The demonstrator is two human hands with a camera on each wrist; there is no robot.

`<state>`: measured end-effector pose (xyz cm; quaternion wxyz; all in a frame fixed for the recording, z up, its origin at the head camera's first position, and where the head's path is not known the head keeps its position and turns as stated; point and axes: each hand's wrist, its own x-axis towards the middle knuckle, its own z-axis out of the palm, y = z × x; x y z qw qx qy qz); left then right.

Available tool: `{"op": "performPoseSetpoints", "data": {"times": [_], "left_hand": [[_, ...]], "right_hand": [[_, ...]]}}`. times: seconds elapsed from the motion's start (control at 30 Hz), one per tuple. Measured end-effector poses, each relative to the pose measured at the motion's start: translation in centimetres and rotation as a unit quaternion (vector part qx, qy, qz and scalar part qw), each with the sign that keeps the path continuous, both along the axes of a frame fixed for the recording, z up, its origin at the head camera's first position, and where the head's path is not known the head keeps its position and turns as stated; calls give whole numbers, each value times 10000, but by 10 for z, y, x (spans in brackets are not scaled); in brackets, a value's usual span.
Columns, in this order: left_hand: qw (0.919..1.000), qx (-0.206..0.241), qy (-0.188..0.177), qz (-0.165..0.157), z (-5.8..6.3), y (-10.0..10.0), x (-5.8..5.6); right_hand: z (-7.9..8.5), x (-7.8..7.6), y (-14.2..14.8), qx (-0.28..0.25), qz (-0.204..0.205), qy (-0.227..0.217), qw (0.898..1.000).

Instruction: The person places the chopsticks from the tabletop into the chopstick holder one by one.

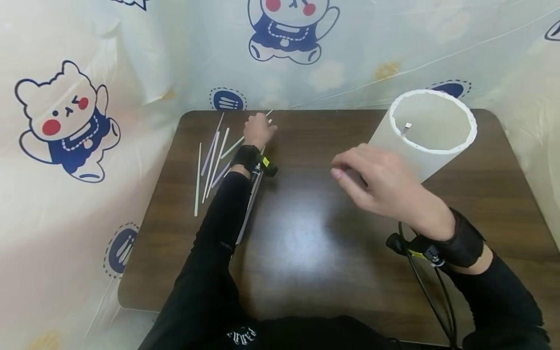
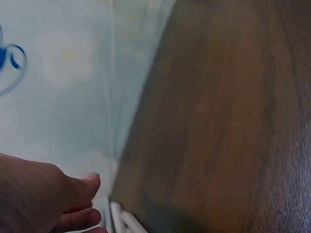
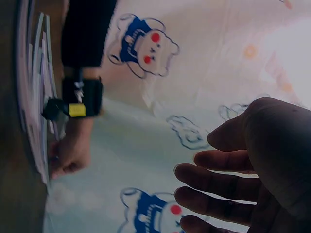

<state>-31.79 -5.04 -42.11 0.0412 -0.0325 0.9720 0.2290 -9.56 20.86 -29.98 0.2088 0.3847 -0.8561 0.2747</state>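
Note:
Several thin straight sticks [image 1: 213,163], pale purple, white and light green, lie loosely on the left of the table. My left hand [image 1: 259,130] is over their far ends by the back edge, fingers bent. In the left wrist view, stick ends [image 2: 116,216] show beside the left hand's fingertips; whether they pinch any is hidden. Above the table on the right, my right hand [image 1: 385,184] hovers with loosely bent fingers and holds nothing. Behind it a white open-topped cylinder [image 1: 430,124] appears tilted in view, with one pale stick tip [image 1: 407,126] showing inside.
The brown wooden table [image 1: 302,272] has rounded corners. A pale curtain [image 1: 175,43] printed with cartoon bears hangs behind it and at the sides. Black cables [image 1: 422,287] trail from the right wrist band [image 1: 463,238] to the table's front.

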Motion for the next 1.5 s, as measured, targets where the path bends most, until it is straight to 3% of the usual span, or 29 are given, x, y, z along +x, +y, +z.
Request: {"op": "performPoseSetpoints", "data": {"times": [0.17, 0.37, 0.53, 0.7, 0.97, 1.17, 1.3, 1.5], "left_hand": [[9993, -296, -198, 127, -21, -2, -9], [9982, -443, -312, 255, -38, 1, -20], [9983, -367, -277, 361, -40, 2, -22], [9982, -122, -433, 391, -31, -3, -18], [9973, 409, -132, 590, 4, -14, -13], [9926, 914, 421, 682, 46, -23, -3], [9839, 1247, 1143, 575, 82, -25, 8], [9590, 1757, 2218, 142, 134, -13, 32]], "right_hand": [[-18, 5, -7, 329, 69, -202, 9992], [-25, 8, -8, 479, -20, -324, 9983], [-26, 8, -6, 531, -44, -561, 9970], [-25, 6, -5, 437, -34, -772, 9961], [-26, 2, -1, 248, -114, -773, 9966], [-24, 1, 2, 134, -146, -831, 9963], [-24, -1, 3, 133, -198, -854, 9961], [-26, -4, 3, 153, -312, -891, 9954]]}}
